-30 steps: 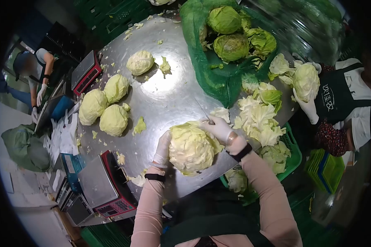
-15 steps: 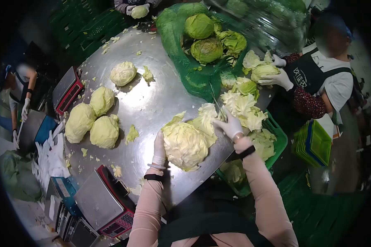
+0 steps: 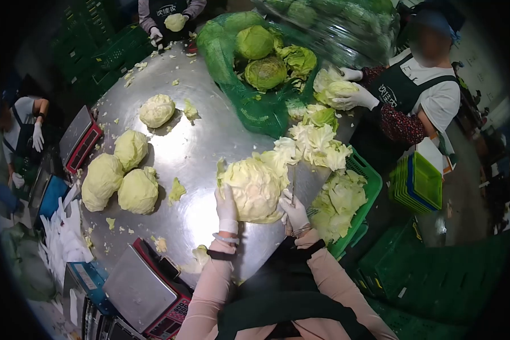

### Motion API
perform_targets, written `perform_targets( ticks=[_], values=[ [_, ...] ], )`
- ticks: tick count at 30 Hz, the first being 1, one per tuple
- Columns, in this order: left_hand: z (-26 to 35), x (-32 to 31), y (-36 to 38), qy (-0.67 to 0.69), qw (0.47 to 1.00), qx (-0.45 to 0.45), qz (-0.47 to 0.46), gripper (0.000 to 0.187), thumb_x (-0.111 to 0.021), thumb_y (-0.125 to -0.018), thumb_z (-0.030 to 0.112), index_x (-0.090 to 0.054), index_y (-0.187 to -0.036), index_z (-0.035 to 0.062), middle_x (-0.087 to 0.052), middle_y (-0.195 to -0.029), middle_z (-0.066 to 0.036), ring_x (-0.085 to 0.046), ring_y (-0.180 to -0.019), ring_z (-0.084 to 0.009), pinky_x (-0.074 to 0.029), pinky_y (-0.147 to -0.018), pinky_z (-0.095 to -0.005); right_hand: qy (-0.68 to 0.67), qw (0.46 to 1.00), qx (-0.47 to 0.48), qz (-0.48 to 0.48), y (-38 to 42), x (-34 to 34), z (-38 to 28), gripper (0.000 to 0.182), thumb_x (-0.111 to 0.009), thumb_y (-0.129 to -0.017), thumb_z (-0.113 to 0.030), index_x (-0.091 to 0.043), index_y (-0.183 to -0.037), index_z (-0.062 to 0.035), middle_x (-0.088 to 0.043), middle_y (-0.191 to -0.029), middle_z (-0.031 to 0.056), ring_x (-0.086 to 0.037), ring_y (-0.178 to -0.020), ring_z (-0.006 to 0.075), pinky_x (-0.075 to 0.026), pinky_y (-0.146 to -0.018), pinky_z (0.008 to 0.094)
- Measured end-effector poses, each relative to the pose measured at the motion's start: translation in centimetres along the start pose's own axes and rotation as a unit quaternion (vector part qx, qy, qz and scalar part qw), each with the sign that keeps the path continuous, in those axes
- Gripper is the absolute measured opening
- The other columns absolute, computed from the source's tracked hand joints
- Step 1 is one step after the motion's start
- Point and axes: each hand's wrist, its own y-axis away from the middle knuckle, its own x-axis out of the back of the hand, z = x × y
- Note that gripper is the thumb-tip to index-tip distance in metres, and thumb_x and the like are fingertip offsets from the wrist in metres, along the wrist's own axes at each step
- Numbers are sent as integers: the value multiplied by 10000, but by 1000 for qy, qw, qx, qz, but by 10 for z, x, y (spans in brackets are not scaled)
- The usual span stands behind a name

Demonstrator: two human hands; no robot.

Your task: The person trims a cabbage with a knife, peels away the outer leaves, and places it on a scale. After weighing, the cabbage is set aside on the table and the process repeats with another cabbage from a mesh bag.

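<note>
A large pale cabbage [image 3: 254,190] rests on the metal table in front of me, with loose outer leaves at its upper edge. My left hand [image 3: 226,207], in a white glove, holds it from the left side. Beside its lower right edge is my gloved right hand [image 3: 293,212], closed round a knife [image 3: 293,180] whose thin blade points up and away from me. The knife's handle is hidden in the fingers. Trimmed leaves [image 3: 317,144] lie in a pile just beyond the cabbage to the right.
Several trimmed cabbages [image 3: 131,150] sit on the table [image 3: 192,144] at left. Untrimmed heads fill a green net bag [image 3: 260,116]. A green crate [image 3: 374,181] holds leaves at right. Scales [image 3: 139,283] stand at left. A co-worker [image 3: 430,85] handles a cabbage at right; others work farther off.
My right hand with the knife has come down and left, from the loose leaves to the cabbage's lower right side. My left hand stays on the cabbage. The whole view has shifted slightly.
</note>
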Motion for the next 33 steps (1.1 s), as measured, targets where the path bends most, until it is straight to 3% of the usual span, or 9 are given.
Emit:
perform_targets(
  ticks=[4, 6, 10, 14, 17, 19, 26, 30, 33],
  values=[
    [32, -7, 77, -55, 995, -16, -83, 577, -539, -903, 218, -267, -1358, -8, -511, -1190, -149, -512, -1027, -197, -431, -872, -301, 48, 999, 9, -12, 2, 17, -12, 582, -688, -803, -236, -449, -1246, 56, -578, -1129, 131, -565, -732, 77, -427, -467, 191],
    [71, -3, 112, -100, 965, 190, -150, 488, -557, -897, 230, -395, -1288, -11, -579, -1071, -103, -551, -894, -135, -457, -760, -251, 113, 993, 22, 23, 3, 39, -14, 555, -699, -789, -230, -481, -1230, 27, -594, -1094, 103, -568, -826, 79, -434, -476, 199],
    [110, 39, 109, -301, 909, 166, -237, 271, -605, -871, 216, -607, -1039, 3, -624, -821, -14, -557, -718, -85, -456, -678, -227, 281, 940, 169, 97, -4, 93, 28, 479, -705, -775, -202, -535, -1169, 10, -616, -1000, 67, -547, -671, 69, -410, -454, 200],
    [127, 24, 77, -328, 923, -90, -179, 484, -679, -794, 173, -502, -1205, -13, -596, -1112, -154, -576, -1003, -203, -465, -840, -298, 129, 985, 51, 104, 45, 80, -19, 435, -703, -776, -189, -556, -1128, 19, -617, -940, 55, -522, -600, 67, -399, -442, 191],
    [85, 27, 44, -367, 905, -102, -189, 596, -688, -789, 175, -421, -1288, -13, -518, -1224, -176, -517, -1097, -214, -432, -901, -302, 114, 992, -42, 28, 65, 77, -18, 440, -698, -783, -179, -539, -1152, 1, -591, -795, 12, -478, -540, 54, -393, -429, 182],
    [66, 25, 35, -255, 940, 50, -221, 709, -700, -783, 190, -328, -1353, -8, -468, -1276, -172, -482, -1137, -221, -403, -940, -302, 86, 995, -55, -14, 75, 68, -11, 537, -690, -790, -183, -466, -1242, -1, -593, -861, 29, -473, -521, 56, -390, -421, 183],
    [39, 16, 58, -7, 970, 139, -198, 745, -705, -768, 127, -285, -1368, -9, -462, -1277, -162, -494, -1121, -223, -428, -935, -315, 23, 997, -73, -16, 76, 37, -2, 641, -682, -799, -229, -375, -1319, -14, -540, -817, 4, -449, -425, 67, -383, -390, 200],
    [46, -3, 83, -233, 952, -59, -189, 784, -750, -717, 155, -320, -1354, -3, -476, -1262, -180, -497, -1131, -240, -440, -928, -335, 49, 995, -80, -42, 54, 41, -1, 440, -636, -836, -231, -446, -1159, -1, -543, -772, 12, -479, -430, 85, -398, -384, 216],
    [78, -29, 105, -225, 952, -68, -194, 819, -772, -692, 189, -325, -1351, -3, -473, -1264, -183, -477, -1155, -247, -411, -958, -341, -54, 997, -35, -35, 49, 58, 8, 375, -622, -835, -151, -460, -1146, -21, -565, -726, 29, -479, -442, 77, -387, -388, 202]
  ],
)
